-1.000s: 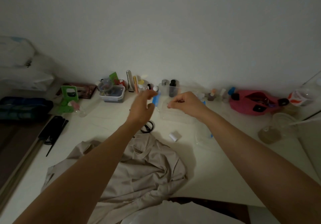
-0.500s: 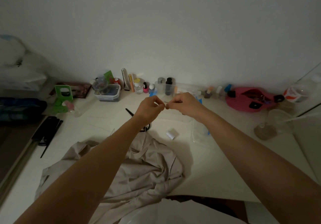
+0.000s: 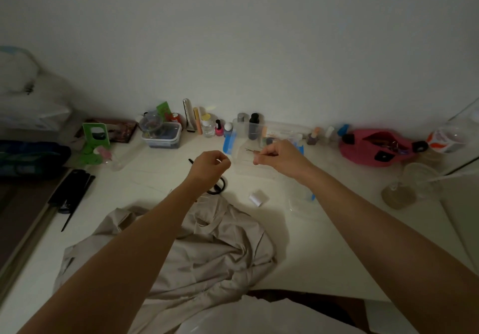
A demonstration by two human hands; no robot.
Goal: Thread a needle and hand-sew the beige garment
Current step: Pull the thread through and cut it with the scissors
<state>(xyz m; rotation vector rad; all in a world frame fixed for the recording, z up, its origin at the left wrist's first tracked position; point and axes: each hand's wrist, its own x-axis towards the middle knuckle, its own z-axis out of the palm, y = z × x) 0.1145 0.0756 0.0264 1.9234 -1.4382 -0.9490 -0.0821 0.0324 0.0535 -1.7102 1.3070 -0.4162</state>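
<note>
Both my hands are raised over the white table point(image 3: 324, 256), a short gap between them. My right hand point(image 3: 278, 155) pinches a thin needle point(image 3: 249, 149) that points left. My left hand point(image 3: 210, 164) has its fingers curled, pinching what looks like a faint white thread end point(image 3: 219, 161); the thread itself is barely visible. The crumpled beige garment point(image 3: 202, 250) lies on the table under my forearms. A small white thread spool point(image 3: 259, 198) lies to the right of the garment. Black scissors point(image 3: 219, 187) are partly hidden behind my left wrist.
A clear plastic box point(image 3: 255, 170) sits below my hands. Bottles, nail polish and a lidded container point(image 3: 163, 137) line the wall. A pink pouch point(image 3: 373, 147) and a glass cup point(image 3: 399, 193) stand at the right, a black comb point(image 3: 70, 193) at the left edge.
Half a second ago my fingertips met at the needle; now the hands have drawn apart, the left moving left and down, the right staying with the needle.
</note>
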